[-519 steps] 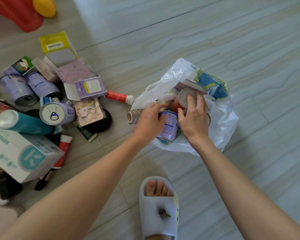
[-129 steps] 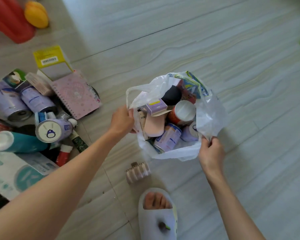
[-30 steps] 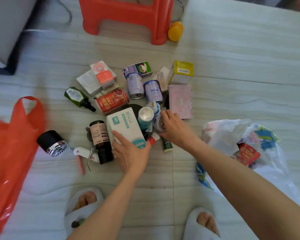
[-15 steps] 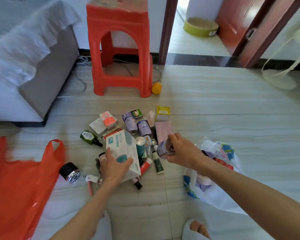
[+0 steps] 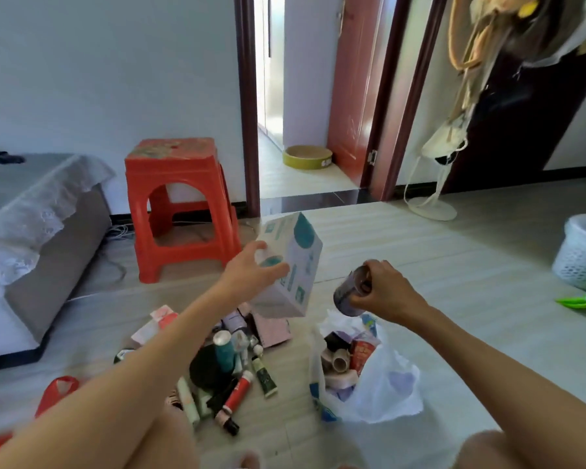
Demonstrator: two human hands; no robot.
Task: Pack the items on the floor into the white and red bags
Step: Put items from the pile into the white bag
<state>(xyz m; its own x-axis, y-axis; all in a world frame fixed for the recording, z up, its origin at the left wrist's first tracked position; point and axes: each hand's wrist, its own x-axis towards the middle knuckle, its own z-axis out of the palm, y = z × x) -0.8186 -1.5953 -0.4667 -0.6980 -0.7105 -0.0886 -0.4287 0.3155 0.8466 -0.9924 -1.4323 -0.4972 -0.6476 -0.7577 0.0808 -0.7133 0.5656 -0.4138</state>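
Taking the white bag as landmark: far to its left, on the floor, a corner of the red bag shows, limp thin plastic best taken by its handle loop. Between the two bags lies the pile of tubes and bottles, probably light and rigid. Above the pile and left of the white bag, the left hand holds a white and teal box by one face, fingers spread; it looks stiff, bulky and probably light. Directly above the bag's open mouth, the right hand grips a small can, hard, smooth, possibly slippery.
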